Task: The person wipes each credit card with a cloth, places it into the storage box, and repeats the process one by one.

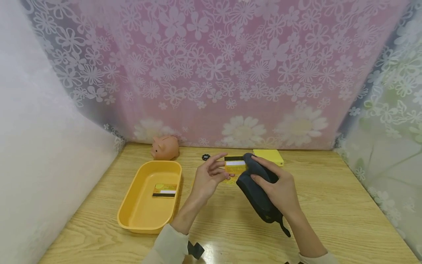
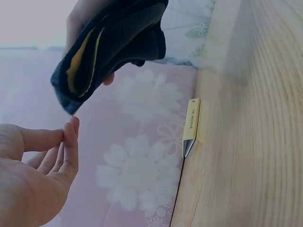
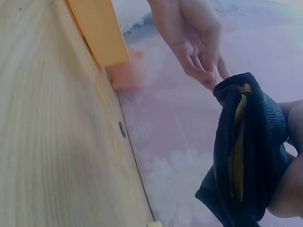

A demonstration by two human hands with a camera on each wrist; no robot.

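Dark fabric pouch (image 1: 258,200): right of centre in head view, gripped along its right side by right hand (image 1: 283,189). Left hand (image 1: 208,178) just left of it, fingers loosely bent, seemingly empty; contact unclear. Probably light, soft, floppy, hardly fragile; nap should give grip. Best hold: sides, mouth kept free.

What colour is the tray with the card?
Yellow-orange; the tray shows best in the head view.

White glare low on tabletop (image 1: 209,253)
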